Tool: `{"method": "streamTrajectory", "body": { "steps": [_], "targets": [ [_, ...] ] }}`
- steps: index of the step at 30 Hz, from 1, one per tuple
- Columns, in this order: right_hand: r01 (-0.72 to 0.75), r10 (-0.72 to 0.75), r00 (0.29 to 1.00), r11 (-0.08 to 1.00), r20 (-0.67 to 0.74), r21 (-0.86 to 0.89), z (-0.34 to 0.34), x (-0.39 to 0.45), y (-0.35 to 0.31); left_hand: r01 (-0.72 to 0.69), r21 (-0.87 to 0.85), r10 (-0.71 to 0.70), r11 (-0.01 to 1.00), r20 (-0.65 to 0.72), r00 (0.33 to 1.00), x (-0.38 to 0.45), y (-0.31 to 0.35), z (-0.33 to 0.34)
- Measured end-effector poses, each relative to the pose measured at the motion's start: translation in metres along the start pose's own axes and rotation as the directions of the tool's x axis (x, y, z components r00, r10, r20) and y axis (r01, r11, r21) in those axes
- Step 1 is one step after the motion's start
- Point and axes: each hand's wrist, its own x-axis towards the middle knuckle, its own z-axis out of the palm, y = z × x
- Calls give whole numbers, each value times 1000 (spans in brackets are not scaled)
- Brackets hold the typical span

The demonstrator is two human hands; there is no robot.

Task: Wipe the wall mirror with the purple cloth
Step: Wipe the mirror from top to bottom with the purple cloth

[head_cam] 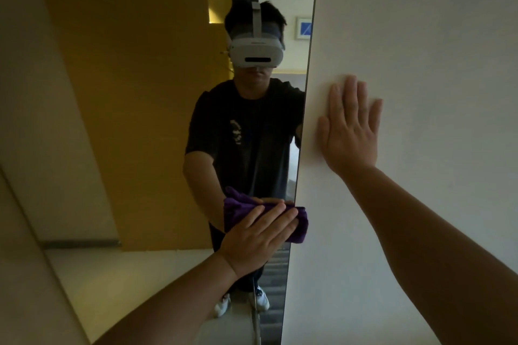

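purple cloth pressed on wall mirror by flat left hand.

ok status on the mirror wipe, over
Left hand flat, pressing purple cloth on mirror near its right edge. Right hand flat on wall. Nothing blocking.

Left grip and right grip both spread flat.

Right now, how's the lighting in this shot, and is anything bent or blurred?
Head view: dim overall, the white wall brightest; no glare on the mirror, though its right edge bows slightly from wide-angle distortion; the left hand pressing the purple cloth and the right hand flat on the wall look reasonably sharp.
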Motion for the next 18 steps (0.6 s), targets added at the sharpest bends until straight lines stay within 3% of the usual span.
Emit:
{"method": "streamTrajectory", "body": {
  "steps": [5, 12, 18],
  "targets": [
    [-22, 24, 996, 999, 85, -26, -17, -2, -7, -2, -90, 8, 996, 60, 998, 5, -15, -29],
    [-134, 127, 971, 991, 201, 19, -48, -5, -32, 126, -114, -122, 985, 40, 992, -24, -66, -81],
    [-187, 175, 977, 978, 124, 89, -55, -34, -86, 112, -89, -111, 990, 18, 994, -79, -108, -132]
  ]
}}
